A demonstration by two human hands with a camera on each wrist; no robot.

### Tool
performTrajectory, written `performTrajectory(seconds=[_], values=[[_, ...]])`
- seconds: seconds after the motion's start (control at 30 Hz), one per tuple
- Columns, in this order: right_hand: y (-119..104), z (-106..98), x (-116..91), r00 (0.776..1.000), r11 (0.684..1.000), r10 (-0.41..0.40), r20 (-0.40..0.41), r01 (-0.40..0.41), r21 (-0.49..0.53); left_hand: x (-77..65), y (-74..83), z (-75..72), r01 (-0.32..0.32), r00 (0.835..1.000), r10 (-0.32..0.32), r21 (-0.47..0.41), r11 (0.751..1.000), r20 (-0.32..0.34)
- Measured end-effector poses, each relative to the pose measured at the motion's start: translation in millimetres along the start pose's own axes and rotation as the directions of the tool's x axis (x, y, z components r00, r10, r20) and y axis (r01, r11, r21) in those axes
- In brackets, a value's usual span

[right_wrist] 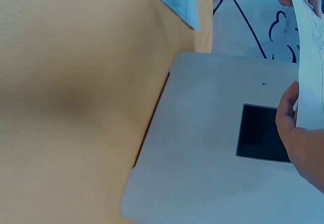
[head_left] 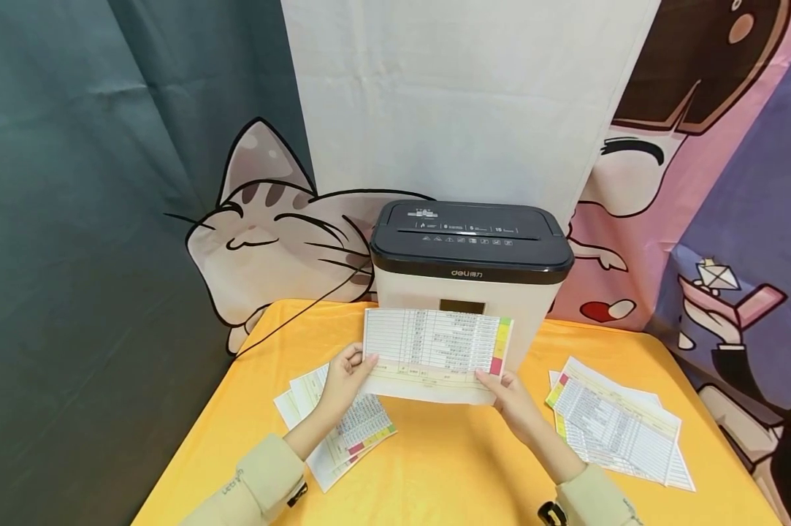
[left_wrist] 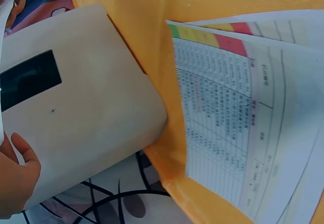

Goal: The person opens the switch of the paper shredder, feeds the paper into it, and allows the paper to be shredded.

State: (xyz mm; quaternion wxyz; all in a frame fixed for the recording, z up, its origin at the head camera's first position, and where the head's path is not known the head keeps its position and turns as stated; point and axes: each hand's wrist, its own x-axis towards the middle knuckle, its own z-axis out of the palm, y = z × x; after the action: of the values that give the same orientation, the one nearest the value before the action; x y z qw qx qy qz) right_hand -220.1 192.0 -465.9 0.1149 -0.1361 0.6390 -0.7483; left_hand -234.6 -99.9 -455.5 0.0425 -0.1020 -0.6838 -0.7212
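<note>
Both hands hold one printed form sheet [head_left: 434,351] by its two sides, in front of a white paper shredder [head_left: 395,288] with a black top. The left hand [head_left: 348,372] pinches the sheet's left edge, thumb on the printed face. At the lower right edge the right hand [head_left: 510,398] pinches it the same way. Coloured blocks of green, yellow and red run down the sheet's right end. In the left wrist view the left hand [left_wrist: 17,171] shows at the lower left; in the right wrist view the right hand [right_wrist: 301,138] overlaps the shredder's dark window [right_wrist: 260,133].
Several similar sheets [head_left: 369,424] lie fanned on the yellow tablecloth [head_left: 448,467] at left, under the left forearm. Another pile of sheets [head_left: 625,424] lies at right. The shredder's feed slot [head_left: 467,234] is on its lid. A dark cord [head_left: 303,310] trails left. Printed curtains stand behind.
</note>
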Motion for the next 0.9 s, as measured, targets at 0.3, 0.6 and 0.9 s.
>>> performTrajectory(seconds=[0.3, 0.6, 0.9], values=[[-23, 1, -1, 1.0, 1.0, -0.014, -0.018, 0.013, -0.024, 3.8, 23.0, -1.5, -0.044, 0.996, 0.036, 0.09, 0.995, 0.086], [-53, 1, 4, 0.998, 0.999, -0.037, -0.055, 0.036, -0.014, 20.9, 47.1, 3.6, -0.08, 0.99, 0.063, 0.132, 0.988, 0.127], [-80, -1, 9, 0.995, 0.993, -0.004, -0.104, -0.008, -0.116, 40.8, 71.2, 8.6, -0.143, 0.984, 0.116, 0.204, 0.968, 0.139]])
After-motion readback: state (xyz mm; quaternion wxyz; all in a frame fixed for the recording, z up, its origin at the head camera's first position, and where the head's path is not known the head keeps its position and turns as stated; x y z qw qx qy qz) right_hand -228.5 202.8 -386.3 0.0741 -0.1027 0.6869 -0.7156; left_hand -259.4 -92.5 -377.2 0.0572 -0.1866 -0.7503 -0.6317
